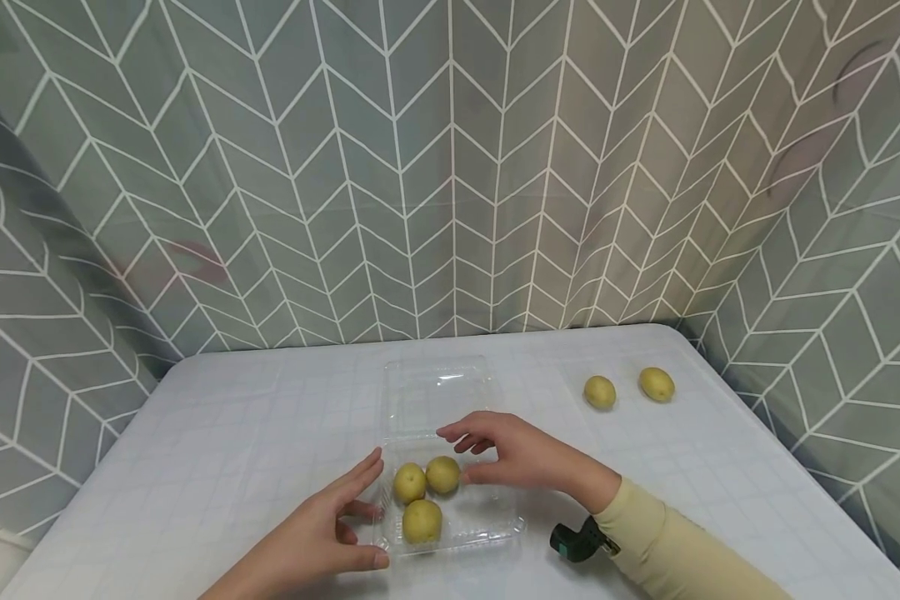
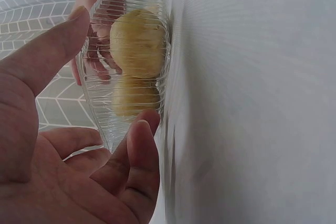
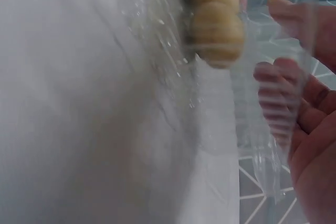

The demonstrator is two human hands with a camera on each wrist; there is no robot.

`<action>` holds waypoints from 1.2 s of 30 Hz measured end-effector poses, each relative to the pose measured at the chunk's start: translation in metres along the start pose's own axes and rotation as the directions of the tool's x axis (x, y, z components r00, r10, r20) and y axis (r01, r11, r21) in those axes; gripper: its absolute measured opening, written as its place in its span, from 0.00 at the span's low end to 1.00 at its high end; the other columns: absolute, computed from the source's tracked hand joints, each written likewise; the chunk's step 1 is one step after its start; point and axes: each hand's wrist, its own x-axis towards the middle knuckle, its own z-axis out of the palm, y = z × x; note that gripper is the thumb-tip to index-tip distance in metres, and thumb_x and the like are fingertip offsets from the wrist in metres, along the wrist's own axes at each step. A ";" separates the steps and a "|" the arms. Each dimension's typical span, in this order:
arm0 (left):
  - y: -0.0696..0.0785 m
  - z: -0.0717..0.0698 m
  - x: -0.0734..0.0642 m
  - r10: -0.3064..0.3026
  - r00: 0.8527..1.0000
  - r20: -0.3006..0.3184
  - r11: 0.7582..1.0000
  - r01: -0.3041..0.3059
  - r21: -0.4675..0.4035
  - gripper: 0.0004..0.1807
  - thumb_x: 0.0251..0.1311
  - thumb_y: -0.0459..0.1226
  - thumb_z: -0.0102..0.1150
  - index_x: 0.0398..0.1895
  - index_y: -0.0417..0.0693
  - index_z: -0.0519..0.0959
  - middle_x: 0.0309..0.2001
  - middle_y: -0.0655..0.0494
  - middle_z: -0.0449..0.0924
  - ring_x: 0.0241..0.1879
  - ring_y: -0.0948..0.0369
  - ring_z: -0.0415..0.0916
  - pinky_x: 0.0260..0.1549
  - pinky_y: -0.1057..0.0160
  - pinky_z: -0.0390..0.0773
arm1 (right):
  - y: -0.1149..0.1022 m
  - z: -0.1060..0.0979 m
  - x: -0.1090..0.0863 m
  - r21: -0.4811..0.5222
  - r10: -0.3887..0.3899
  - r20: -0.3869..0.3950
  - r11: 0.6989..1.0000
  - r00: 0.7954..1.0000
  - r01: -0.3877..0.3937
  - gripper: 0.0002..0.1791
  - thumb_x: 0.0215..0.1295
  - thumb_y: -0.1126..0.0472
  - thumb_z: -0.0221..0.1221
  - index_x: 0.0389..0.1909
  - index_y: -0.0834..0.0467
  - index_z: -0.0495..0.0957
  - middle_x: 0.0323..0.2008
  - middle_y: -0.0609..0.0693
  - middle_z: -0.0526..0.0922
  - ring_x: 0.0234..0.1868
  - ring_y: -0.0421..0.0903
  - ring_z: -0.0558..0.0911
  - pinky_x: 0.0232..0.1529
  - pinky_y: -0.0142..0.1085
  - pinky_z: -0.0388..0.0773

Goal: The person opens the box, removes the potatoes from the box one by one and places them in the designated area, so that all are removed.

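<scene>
A clear plastic clamshell box (image 1: 487, 521) stands on the table with its lid (image 1: 435, 396) folded back. Grouped toward the box's left side are three roundish yellow fruits (image 1: 422, 522), their exact kind unclear; some also show in the left wrist view (image 2: 137, 43) and right wrist view (image 3: 216, 32). My left hand (image 1: 318, 529) is at the box's left wall, thumb and fingers spread, fingertips against or very near the ribbed plastic. Over the box, my right hand (image 1: 513, 454) has its fingers loosely bent and apart. Its thumb is close beside the upper right fruit, and nothing shows in its grasp.
Two more yellow fruits, one roundish (image 1: 600, 392) and one oval (image 1: 656, 384), lie on the white tablecloth (image 1: 270, 433) at the back right. A patterned curtain (image 1: 450, 167) hangs behind the table. The right wrist carries a dark strapped device (image 1: 576, 542).
</scene>
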 end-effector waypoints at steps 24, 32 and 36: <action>0.001 -0.002 0.002 -0.022 0.999 0.032 0.999 0.023 -0.024 0.56 0.50 0.47 0.76 0.78 0.45 0.53 0.79 0.55 0.42 0.54 0.64 0.76 0.38 0.64 0.79 | -0.001 0.027 0.008 -0.429 -0.025 0.053 0.902 0.998 0.046 0.23 0.60 0.55 0.70 0.57 0.50 0.81 0.54 0.37 0.78 0.55 0.35 0.75 0.57 0.33 0.71; 0.000 -0.001 0.003 -0.010 1.000 0.030 1.000 0.011 -0.021 0.56 0.50 0.48 0.76 0.78 0.45 0.53 0.79 0.55 0.42 0.55 0.62 0.76 0.38 0.64 0.79 | -0.002 0.030 0.008 -0.508 -0.048 0.058 0.858 0.997 0.071 0.23 0.59 0.53 0.71 0.56 0.50 0.82 0.50 0.37 0.80 0.50 0.32 0.77 0.52 0.30 0.73; 0.001 0.000 0.003 -0.013 1.000 0.028 1.000 0.013 -0.014 0.56 0.50 0.48 0.76 0.78 0.45 0.53 0.79 0.55 0.42 0.54 0.62 0.76 0.38 0.65 0.79 | -0.003 0.032 0.007 -0.526 -0.047 0.054 0.848 0.997 0.068 0.23 0.58 0.52 0.71 0.56 0.48 0.82 0.49 0.36 0.81 0.50 0.32 0.78 0.52 0.31 0.74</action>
